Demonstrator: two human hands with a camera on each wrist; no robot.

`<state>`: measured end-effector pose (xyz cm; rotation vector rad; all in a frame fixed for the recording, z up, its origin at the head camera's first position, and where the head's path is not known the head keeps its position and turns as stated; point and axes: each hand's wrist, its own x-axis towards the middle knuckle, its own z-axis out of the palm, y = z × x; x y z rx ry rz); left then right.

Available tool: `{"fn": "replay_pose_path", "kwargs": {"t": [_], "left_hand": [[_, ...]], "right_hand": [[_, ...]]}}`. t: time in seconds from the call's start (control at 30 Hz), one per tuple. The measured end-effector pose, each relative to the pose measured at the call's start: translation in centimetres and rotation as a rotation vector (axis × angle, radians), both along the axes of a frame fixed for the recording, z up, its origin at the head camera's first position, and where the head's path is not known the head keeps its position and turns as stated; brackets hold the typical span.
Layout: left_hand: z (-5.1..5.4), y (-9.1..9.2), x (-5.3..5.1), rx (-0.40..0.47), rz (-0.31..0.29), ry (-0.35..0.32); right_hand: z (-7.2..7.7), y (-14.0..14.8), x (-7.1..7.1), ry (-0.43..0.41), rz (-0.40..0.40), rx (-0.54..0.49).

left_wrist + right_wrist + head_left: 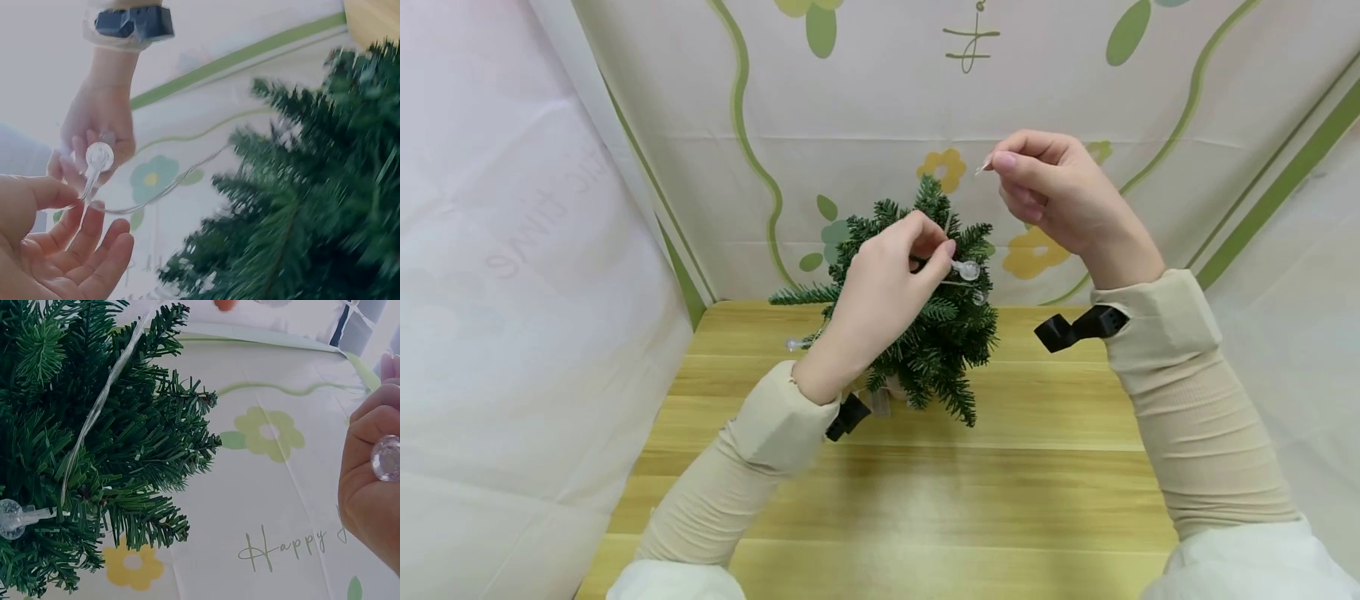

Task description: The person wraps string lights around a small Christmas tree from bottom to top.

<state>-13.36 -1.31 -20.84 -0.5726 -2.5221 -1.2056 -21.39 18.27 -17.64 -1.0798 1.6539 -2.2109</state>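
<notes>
A small green artificial fir tree (936, 333) stands on the table with a clear string of lights around it. My left hand (887, 287) is at the tree's upper part, thumb and fingertip pinching the thin wire (150, 201) by a round clear bulb (100, 156). To the right and above the tree, my right hand (1060, 187) has its fingers curled and pinches a small clear piece of the string. In the right wrist view a clear bulb (386, 457) shows against that hand. Another bulb (11, 519) lies among the branches.
The tree stands near the back of the wood-grain table (925, 508). A flower-printed cloth (865, 100) hangs behind it, with white cloth sides (512, 275) left and right. One bulb (795, 344) sticks out at the tree's left. Black cameras (1078, 327) are strapped to the wrists.
</notes>
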Motion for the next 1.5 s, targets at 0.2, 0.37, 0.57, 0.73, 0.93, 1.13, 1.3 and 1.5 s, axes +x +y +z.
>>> {"fn": "replay_pose_path", "kwargs": {"t": [0.2, 0.37, 0.57, 0.73, 0.93, 1.13, 1.3, 1.5], "left_hand": [[1.3, -0.8, 0.3, -0.079, 0.033, 0.012], [2.2, -1.4, 0.4, -0.128, 0.088, 0.052], [2.9, -2.6, -0.2, -0.14, 0.153, 0.01], [2.9, -3.4, -1.1, -0.108, 0.161, -0.07], [2.8, -3.9, -2.2, -0.081, 0.18, -0.102], [2.4, -4.2, -3.0, -0.068, 0.21, -0.11], [2.0, -4.4, -3.5, -0.072, 0.239, -0.116], [1.8, -4.5, -3.9, -0.072, 0.266, -0.125]], "right_hand": [[0.2, -0.3, 0.0, -0.024, -0.009, 0.004], [0.2, -0.4, 0.0, -0.033, -0.026, 0.024], [0.1, -0.5, -0.4, -0.044, -0.082, 0.102], [0.1, -0.6, -0.5, -0.081, -0.115, 0.163], [0.0, -0.5, -0.8, -0.137, -0.111, 0.175], [-0.2, -0.6, -1.2, -0.182, -0.156, 0.142], [-0.6, -0.4, -1.6, -0.23, -0.129, 0.048], [-1.2, 0.0, -2.0, -0.238, -0.034, -0.002]]}}
